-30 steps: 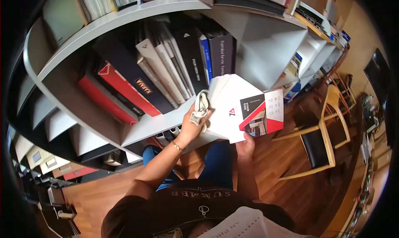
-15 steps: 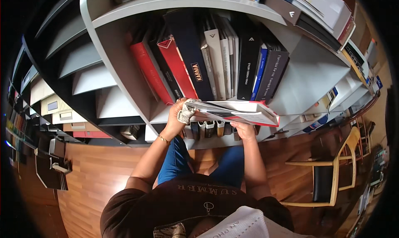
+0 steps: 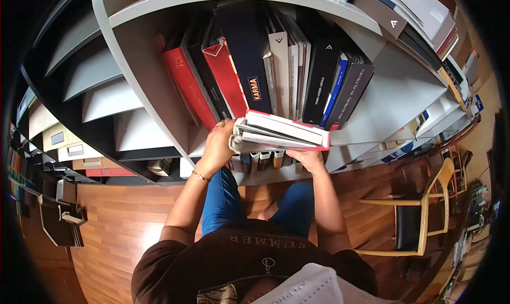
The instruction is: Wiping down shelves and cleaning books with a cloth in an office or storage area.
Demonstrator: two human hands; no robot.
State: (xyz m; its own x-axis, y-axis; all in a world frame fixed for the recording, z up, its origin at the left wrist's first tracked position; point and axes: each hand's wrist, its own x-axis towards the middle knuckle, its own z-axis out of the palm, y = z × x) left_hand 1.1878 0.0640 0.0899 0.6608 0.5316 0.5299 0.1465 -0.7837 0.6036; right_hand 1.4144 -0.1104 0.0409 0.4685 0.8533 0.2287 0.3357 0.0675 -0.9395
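I hold a large white and red book (image 3: 284, 133) flat in front of the shelf. My left hand (image 3: 218, 144) grips its left end together with a crumpled grey cloth (image 3: 237, 142). My right hand (image 3: 307, 158) supports the book from below at its right side. Just behind the book, a row of upright binders and books (image 3: 265, 65) in red, black, white and blue fills a white shelf compartment (image 3: 393, 91).
White curved shelving (image 3: 122, 54) runs left and right, with boxes (image 3: 64, 142) in the lower left compartments. Small books (image 3: 263, 160) stand on the shelf below the held book. A yellow-framed chair (image 3: 414, 219) stands on the wooden floor (image 3: 117, 224) at right.
The book has turned from facing me with its cover up to lying flat, edge toward me, and my view has swung so the shelf row sits straight ahead.
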